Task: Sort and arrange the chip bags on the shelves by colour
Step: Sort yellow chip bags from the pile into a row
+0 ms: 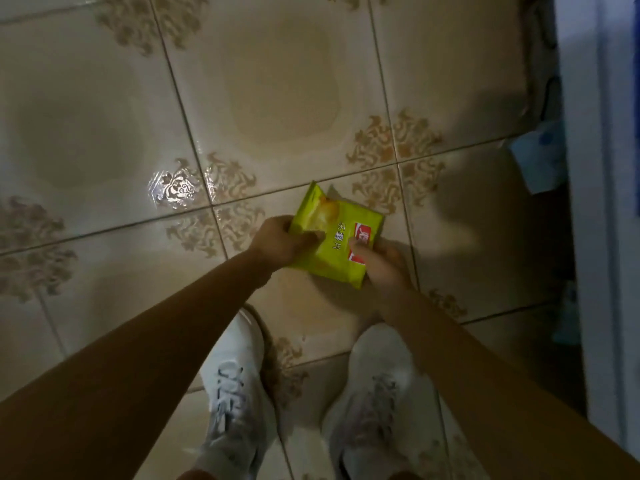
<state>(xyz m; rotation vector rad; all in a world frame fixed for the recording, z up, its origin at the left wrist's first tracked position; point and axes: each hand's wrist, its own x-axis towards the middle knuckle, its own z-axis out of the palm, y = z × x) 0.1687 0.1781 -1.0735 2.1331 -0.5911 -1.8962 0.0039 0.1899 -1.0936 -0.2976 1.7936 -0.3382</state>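
Head cam: at the right edge there's a white upright panel (588, 202) with something pale blue (535, 161) beside it, too blurry to name. Both hands are clamped on one yellow-green chip bag (329, 251). The left hand (280, 242) pinches the chip-picture end and the right hand (381, 261) grips the red-logo end. The bag is held face-up over the tiled floor (277, 98), ahead of white sneakers (235, 393), with its long axis running hand to hand and the logo end pointing right.

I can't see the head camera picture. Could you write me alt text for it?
Seen from above, a left hand and a right hand grip a yellow-green chip bag by opposite edges over a glossy patterned tile floor. The person's white shoes show below.
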